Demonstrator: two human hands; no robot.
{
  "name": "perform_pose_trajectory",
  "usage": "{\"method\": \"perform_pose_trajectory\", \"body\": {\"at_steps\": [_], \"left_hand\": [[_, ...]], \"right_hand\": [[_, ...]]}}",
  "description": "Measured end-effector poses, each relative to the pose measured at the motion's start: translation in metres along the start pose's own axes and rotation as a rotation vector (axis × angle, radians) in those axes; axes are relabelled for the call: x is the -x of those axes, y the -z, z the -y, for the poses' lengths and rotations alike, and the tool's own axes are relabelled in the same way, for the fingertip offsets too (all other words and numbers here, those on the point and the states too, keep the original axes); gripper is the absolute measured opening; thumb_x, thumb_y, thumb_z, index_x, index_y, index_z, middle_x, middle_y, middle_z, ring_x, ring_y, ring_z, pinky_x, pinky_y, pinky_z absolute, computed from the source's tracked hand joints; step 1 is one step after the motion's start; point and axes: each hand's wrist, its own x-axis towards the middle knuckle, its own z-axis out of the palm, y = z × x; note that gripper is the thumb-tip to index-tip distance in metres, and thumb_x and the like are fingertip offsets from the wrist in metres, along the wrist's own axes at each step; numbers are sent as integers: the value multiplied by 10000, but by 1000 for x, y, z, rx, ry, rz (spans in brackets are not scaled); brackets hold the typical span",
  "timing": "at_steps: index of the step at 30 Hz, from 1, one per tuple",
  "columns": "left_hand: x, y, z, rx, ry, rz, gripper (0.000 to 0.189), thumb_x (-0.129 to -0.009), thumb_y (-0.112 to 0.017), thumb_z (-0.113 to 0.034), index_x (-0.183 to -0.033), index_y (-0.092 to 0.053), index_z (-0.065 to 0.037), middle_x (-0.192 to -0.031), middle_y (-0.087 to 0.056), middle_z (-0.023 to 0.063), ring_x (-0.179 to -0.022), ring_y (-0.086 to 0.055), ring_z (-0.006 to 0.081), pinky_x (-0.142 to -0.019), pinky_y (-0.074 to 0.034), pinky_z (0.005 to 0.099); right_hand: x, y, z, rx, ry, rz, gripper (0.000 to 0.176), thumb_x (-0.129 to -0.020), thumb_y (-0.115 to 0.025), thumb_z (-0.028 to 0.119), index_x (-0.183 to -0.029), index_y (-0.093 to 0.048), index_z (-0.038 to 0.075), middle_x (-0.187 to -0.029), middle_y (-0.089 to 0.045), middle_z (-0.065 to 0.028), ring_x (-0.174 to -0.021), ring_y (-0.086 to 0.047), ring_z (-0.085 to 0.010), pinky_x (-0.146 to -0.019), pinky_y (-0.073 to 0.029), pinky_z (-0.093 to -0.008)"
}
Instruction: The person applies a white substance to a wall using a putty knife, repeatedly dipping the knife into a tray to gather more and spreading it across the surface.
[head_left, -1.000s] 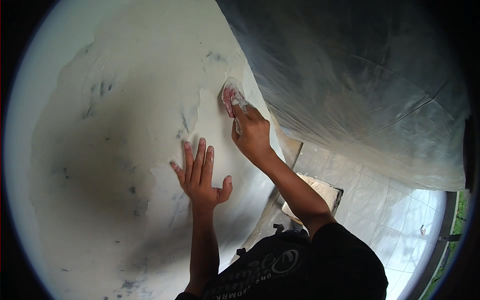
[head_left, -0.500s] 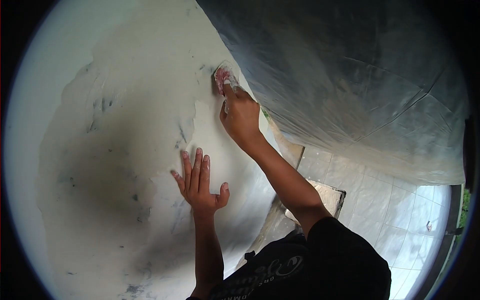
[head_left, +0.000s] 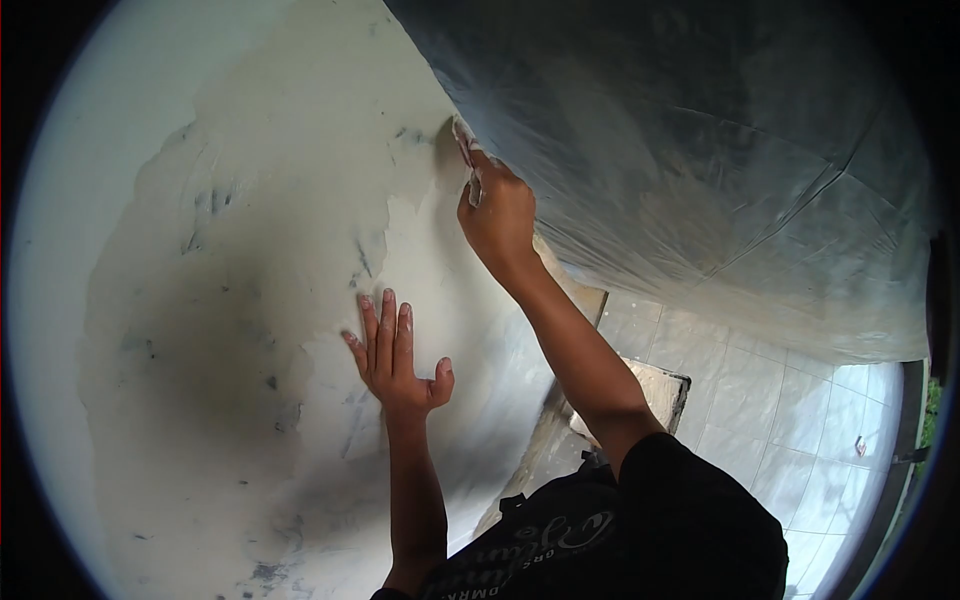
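Note:
My left hand [head_left: 400, 370] lies against the pale wall [head_left: 300, 200], fingers spread and holding nothing. Whitish smears mark its fingertips. Higher up and to the right, my right hand [head_left: 500, 220] is closed on a putty scraper [head_left: 463, 140] coated with white paste. The scraper is turned nearly edge-on at the wall's right border, beside the dark plastic sheet [head_left: 680, 150]; my fingers hide part of it. Patchy filler and several dark marks show on the wall around both hands.
The plastic sheet hangs along the whole right side of the wall. Below my right forearm, a paste-smeared board or tray [head_left: 650, 395] rests on the tiled floor [head_left: 740, 400]. A small object [head_left: 860, 446] lies on the tiles at far right.
My right hand has shifted slightly right with the scraper, reaching the wall's edge, and the scraper has turned from showing its face to nearly edge-on. My left hand stays almost in place.

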Motion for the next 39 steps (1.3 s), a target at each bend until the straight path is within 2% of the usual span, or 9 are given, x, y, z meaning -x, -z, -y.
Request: {"method": "perform_pose_trajectory", "body": {"at_steps": [7,10,14,16,25,27,31,33,39], "left_hand": [[-1,0,-1,7,4,-16,611,-889,-400,-430,-1265,-561,24,-1361,-539,194,-1362,-394,388,-1184,-17,492],[-1,0,-1,-6,0,-10,608,-890,-398,-429,-1264,-567,19,-1361,-542,187,-1360,-398,383,-1185,-20,489],[-2,1,-2,-22,12,9,607,-888,-397,-430,-1263,-572,15,-1362,-544,179,-1362,-397,379,-1186,-23,486],[-2,0,-2,-28,10,13,606,-887,-397,-427,-1267,-570,13,-1365,-543,173,-1364,-395,375,-1186,-27,484],[-3,-3,-1,0,-7,-25,619,-898,-396,-432,-1295,-542,19,-1371,-532,191,-1367,-382,397,-1182,-23,497],[-1,-3,-1,-3,-6,-15,613,-896,-397,-427,-1283,-550,24,-1375,-528,193,-1369,-377,402,-1180,-28,505],[-2,-1,-2,-21,-4,-1,609,-893,-402,-410,-1309,-525,17,-1389,-511,199,-1370,-373,408,-1175,-37,513],[-1,-1,-1,-25,-16,10,614,-896,-403,-400,-1348,-493,6,-1405,-491,208,-1369,-369,417,-1171,-44,521],[0,-2,-3,-19,16,3,601,-886,-403,-418,-1260,-564,24,-1358,-545,187,-1364,-388,396,-1182,-33,498]], "right_hand": [[103,3,29,-22,79,181,494,-699,-667,-24,-1186,-589,-37,-859,-645,-214,-746,-659,-344,-652,-548,-400],[92,25,25,-156,-56,192,478,-727,-646,-38,-1201,-584,-37,-891,-661,-245,-744,-668,-355,-667,-555,-382],[19,10,12,-50,-21,-45,394,-737,-626,-51,-1130,-606,-35,-816,-649,-216,-677,-642,-347,-614,-520,-407],[-2,-9,5,12,9,-1,380,-725,-627,-49,-1105,-607,-33,-806,-643,-210,-673,-640,-350,-612,-518,-414],[119,3,14,-56,29,174,501,-698,-645,-33,-1194,-583,-14,-927,-652,-235,-793,-661,-386,-690,-561,-426],[89,25,16,-108,-141,209,472,-723,-631,-46,-1192,-582,-20,-857,-653,-244,-759,-664,-377,-671,-547,-428],[19,7,-8,-13,-46,-27,427,-731,-608,-59,-1157,-586,-25,-786,-632,-213,-669,-634,-366,-604,-521,-428],[5,-14,-15,61,-61,69,433,-718,-610,-46,-1150,-581,-34,-809,-634,-218,-696,-648,-364,-617,-535,-427],[76,-8,15,60,-42,173,417,-707,-622,-43,-1123,-591,-30,-863,-641,-220,-719,-658,-373,-646,-545,-429]]}}
